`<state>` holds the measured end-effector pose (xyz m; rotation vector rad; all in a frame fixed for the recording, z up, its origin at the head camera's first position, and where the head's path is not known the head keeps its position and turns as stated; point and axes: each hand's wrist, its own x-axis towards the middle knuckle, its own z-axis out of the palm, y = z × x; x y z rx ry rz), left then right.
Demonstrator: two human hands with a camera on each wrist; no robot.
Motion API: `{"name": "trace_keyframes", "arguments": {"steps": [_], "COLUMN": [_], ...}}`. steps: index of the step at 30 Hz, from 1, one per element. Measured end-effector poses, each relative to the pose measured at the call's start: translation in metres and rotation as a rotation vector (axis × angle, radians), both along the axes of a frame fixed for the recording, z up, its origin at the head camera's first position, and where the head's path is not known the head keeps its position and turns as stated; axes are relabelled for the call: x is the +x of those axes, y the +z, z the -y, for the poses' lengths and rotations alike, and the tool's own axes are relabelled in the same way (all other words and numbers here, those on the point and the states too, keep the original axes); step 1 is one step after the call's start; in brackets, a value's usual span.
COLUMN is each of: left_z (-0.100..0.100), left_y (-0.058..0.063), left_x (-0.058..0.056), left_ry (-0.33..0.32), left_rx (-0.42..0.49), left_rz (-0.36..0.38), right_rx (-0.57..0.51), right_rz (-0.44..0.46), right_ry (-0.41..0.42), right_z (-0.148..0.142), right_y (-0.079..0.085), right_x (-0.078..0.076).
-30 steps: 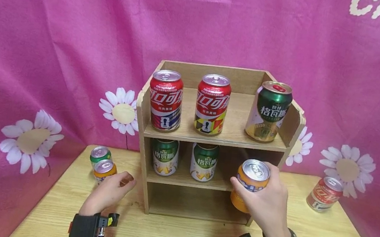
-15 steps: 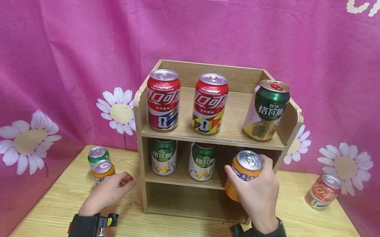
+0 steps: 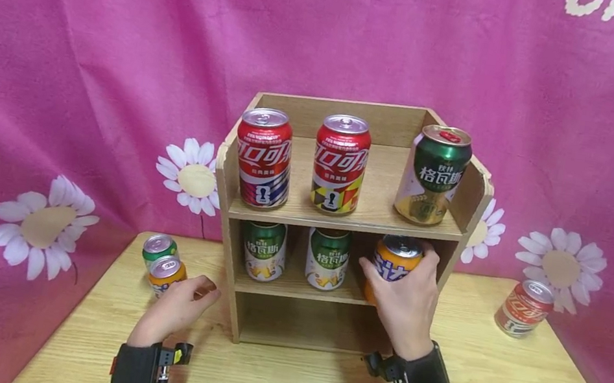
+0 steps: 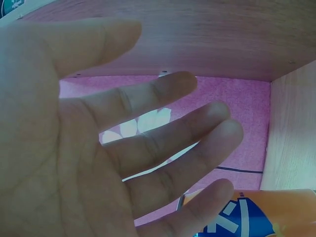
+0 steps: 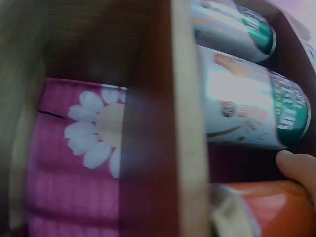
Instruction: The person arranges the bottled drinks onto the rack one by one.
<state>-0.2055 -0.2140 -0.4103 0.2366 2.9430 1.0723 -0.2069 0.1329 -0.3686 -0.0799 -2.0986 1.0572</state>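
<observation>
My right hand (image 3: 408,310) grips an orange soda can (image 3: 389,263) upright at the right end of the middle shelf in the head view. Its lower part is partly behind the hand. In the right wrist view the can (image 5: 279,205) lies beside the shelf board's edge, with only a bit of thumb (image 5: 300,167) showing. Two green-and-white cans (image 3: 327,263) stand to its left on that shelf. My left hand (image 3: 179,304) holds nothing, its fingers loosely spread in the left wrist view. Nearby stands another orange can (image 3: 167,271), partly hidden by that hand.
The wooden shelf unit (image 3: 349,225) carries two red cola cans (image 3: 339,170) and a green-and-gold can (image 3: 433,176) on top. A green can (image 3: 159,247) stands at the table's left, a red can (image 3: 524,308) at its right. Behind hangs a pink flowered cloth (image 3: 120,93).
My right hand has moved the orange can leftward and inward, from in front of the unit to the middle shelf's right end. My left hand has stayed in place.
</observation>
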Motion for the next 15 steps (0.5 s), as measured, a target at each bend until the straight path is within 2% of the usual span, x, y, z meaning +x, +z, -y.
{"name": "trace_keyframes", "arguments": {"steps": [8,12,15], "left_z": [-0.001,-0.001,0.000], "left_y": [-0.001,-0.001,0.001], "left_x": [0.000,0.000,-0.001], "left_ry": [-0.007,-0.009,-0.004], "left_rx": [0.010,0.015,0.013], "left_rz": [-0.001,-0.003,-0.009], "right_rx": [-0.008,-0.012,0.007], "right_rz": [-0.027,-0.026,-0.061], "right_ry": [0.070,0.062,0.039], "right_z": [-0.001,0.000,0.001], "right_y": [-0.020,-0.028,-0.032], "right_x": [0.000,-0.001,-0.005]}}
